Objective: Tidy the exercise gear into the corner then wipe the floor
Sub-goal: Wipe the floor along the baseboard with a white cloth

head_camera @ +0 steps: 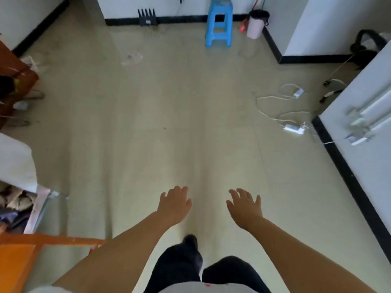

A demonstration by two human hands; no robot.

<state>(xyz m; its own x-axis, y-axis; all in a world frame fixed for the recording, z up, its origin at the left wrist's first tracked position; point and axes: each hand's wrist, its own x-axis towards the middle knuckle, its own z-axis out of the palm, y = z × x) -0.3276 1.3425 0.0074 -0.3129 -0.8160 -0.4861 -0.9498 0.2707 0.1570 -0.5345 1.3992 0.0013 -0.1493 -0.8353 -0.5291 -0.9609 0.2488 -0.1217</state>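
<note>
Count of items on view: one blue plastic stool (219, 22) against the far wall; one pink bin (256, 25) with a dark liner just right of it; one black pronged rack (147, 17) at the baseboard to the left of the stool; two white chargers (293, 127) (298, 93) with loose cables on the floor (169, 123) at the right; one black bag (368, 45) in the right-hand recess.

Grip state: left hand (175, 203) and right hand (245, 206) are both released, fingers spread and nearly straight, palms down, held out above the floor. Neither holds or touches anything.

Exercise gear: none can be identified with certainty from here.

Clearances: the floor is bounded by black baseboards at the far wall and along the right. Orange wooden furniture (19, 261) and clutter line the left edge. The middle of the floor lies open between the hands and the stool. The cables lie near the right wall.
</note>
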